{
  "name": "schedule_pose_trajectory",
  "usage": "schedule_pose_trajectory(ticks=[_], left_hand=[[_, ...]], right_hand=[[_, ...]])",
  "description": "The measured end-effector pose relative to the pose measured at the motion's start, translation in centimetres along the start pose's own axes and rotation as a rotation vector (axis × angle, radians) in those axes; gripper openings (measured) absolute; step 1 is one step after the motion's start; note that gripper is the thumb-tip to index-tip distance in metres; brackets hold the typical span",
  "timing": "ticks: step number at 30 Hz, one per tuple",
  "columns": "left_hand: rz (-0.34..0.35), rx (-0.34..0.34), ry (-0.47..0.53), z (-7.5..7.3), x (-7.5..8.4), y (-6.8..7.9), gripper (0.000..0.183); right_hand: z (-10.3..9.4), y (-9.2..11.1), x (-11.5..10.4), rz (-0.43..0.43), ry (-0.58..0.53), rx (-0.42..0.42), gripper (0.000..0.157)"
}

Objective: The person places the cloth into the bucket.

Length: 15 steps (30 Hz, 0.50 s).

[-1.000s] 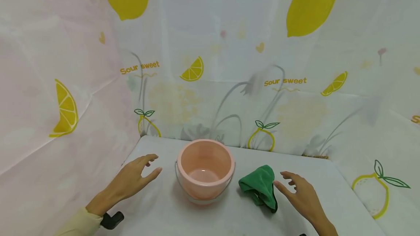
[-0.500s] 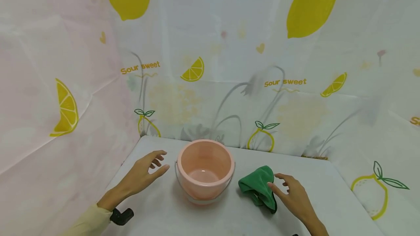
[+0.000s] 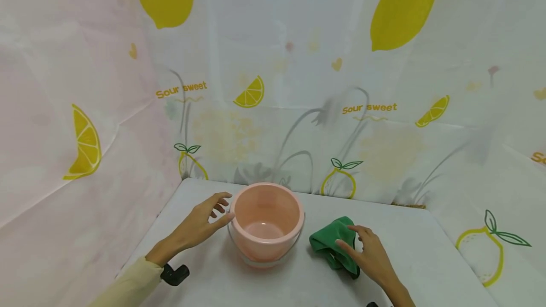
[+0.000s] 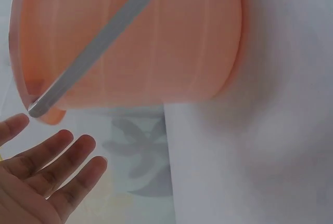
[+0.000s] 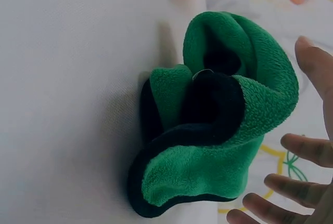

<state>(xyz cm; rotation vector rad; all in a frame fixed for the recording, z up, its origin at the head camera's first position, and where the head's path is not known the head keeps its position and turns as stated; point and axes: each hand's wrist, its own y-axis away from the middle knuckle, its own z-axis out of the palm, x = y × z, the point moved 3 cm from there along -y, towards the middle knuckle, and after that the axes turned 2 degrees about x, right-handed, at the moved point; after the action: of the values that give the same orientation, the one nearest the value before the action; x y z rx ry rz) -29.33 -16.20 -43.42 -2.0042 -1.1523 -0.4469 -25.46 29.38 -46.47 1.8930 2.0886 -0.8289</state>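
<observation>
A pink bucket (image 3: 265, 245) stands upright on the white table, its grey handle (image 4: 99, 47) hanging down along its side. My left hand (image 3: 200, 225) is at the bucket's left rim, fingers spread and relaxed; in the left wrist view the fingertips (image 4: 86, 148) appear just apart from the rim. To the right of the bucket lies a crumpled green cloth (image 3: 330, 238) with a dark edging, bunched up in folds. Over its right side hovers my right hand (image 3: 370, 255), thumb and fingers apart. The right wrist view shows a gap between those fingers (image 5: 296, 190) and the cloth (image 5: 208, 167).
The white table (image 3: 426, 259) meets a patterned curtain (image 3: 298, 146) with lemons and "Sour sweet" lettering at the back and sides. A black wrist camera mount (image 3: 175, 275) sits below my left wrist.
My left hand has moved right, up to the bucket's rim. My right hand has moved left, over the green cloth's edge. Bucket and cloth stay in place.
</observation>
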Motion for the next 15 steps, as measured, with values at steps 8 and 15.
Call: schedule_pose_trajectory(ticks=[8,15], left_hand=[[-0.014,-0.036,0.042,1.2,0.2,-0.3,0.054],[-0.046,-0.057,0.06,1.3,0.4,-0.3,0.056]], right_hand=[[1.2,-0.4,0.1,-0.031,0.009,0.001,0.073],[1.8,-0.9,0.0,-0.021,0.002,-0.024,0.078]])
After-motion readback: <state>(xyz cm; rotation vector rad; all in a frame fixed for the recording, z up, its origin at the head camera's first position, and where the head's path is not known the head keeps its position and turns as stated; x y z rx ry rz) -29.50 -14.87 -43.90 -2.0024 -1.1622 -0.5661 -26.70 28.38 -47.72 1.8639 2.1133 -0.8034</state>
